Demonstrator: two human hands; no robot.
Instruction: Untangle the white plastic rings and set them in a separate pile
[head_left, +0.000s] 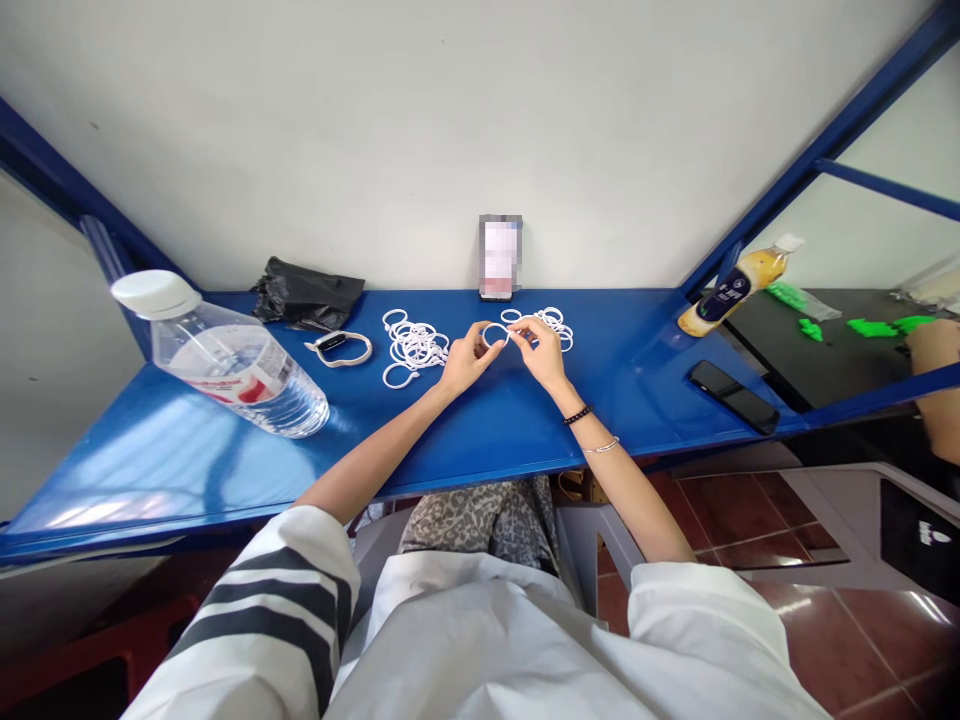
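Note:
Between my two hands, just above the blue table (pixel 480 425), is a white plastic ring (pixel 496 326). My left hand (pixel 466 360) pinches its left side between thumb and fingers. At its right side, my right hand (pixel 541 350) has thumb and forefinger closed on the ring's edge. A tangled heap of white rings (pixel 415 345) lies to the left of my left hand. Behind and beside my right hand sits a smaller group of white rings (pixel 559 325), partly covered by the hand.
A phone (pixel 500 258) leans upright on the wall. Leftward are a black plastic bag (pixel 307 293), a smart band (pixel 341 348) and a large water bottle (pixel 240 370). Rightward are a juice bottle (pixel 739 287) and a dark phone (pixel 733 396). Another person's arm (pixel 937 380) shows far right, near green pieces (pixel 874 327).

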